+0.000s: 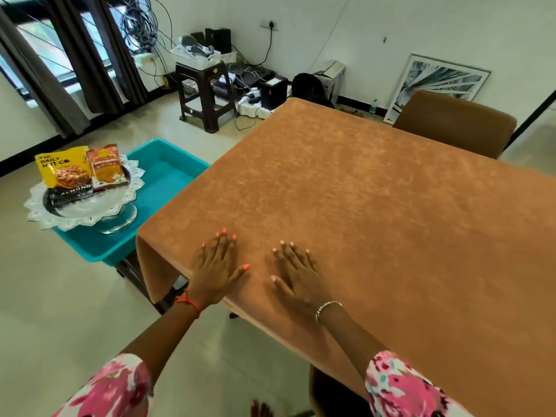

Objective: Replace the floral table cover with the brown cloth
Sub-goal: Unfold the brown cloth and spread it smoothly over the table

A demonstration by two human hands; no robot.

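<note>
The brown cloth (361, 206) covers the whole table top and hangs over its near and left edges. My left hand (218, 266) lies flat on the cloth near the front left corner, fingers straight and spread. A little to its right, my right hand (296, 276) also presses flat on the cloth with straight fingers. Neither hand holds anything. No floral cover is in view.
A teal tub (168, 176) stands left of the table, with a glass stand (87, 203) of snack packets on its rim. A brown chair (451, 124) is at the far side. A dark stool (204, 94), cables and a leaning picture line the back wall.
</note>
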